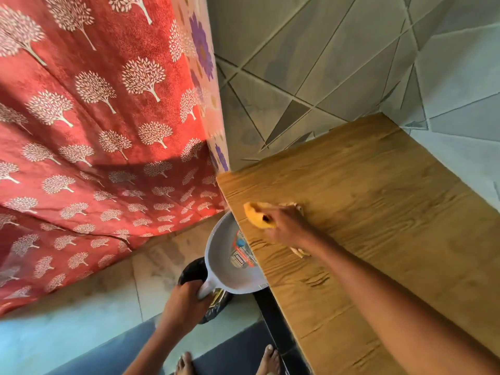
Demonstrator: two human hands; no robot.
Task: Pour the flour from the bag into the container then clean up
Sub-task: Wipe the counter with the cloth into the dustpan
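My right hand (286, 226) presses a yellow cloth (255, 213) onto the wooden table top (378, 201), close to the table's left edge. My left hand (186, 301) grips the handle of a grey plastic dustpan (230, 261), which is held just below that same edge, its pan facing up under the cloth. A coloured label shows inside the pan. The flour bag and the container are out of view.
A black-lined bin (194, 272) stands on the floor under the dustpan. A red curtain with white tree print (94, 131) hangs on the left. Grey tiled wall (324, 63) runs behind the table. My bare feet (267, 359) are at the bottom.
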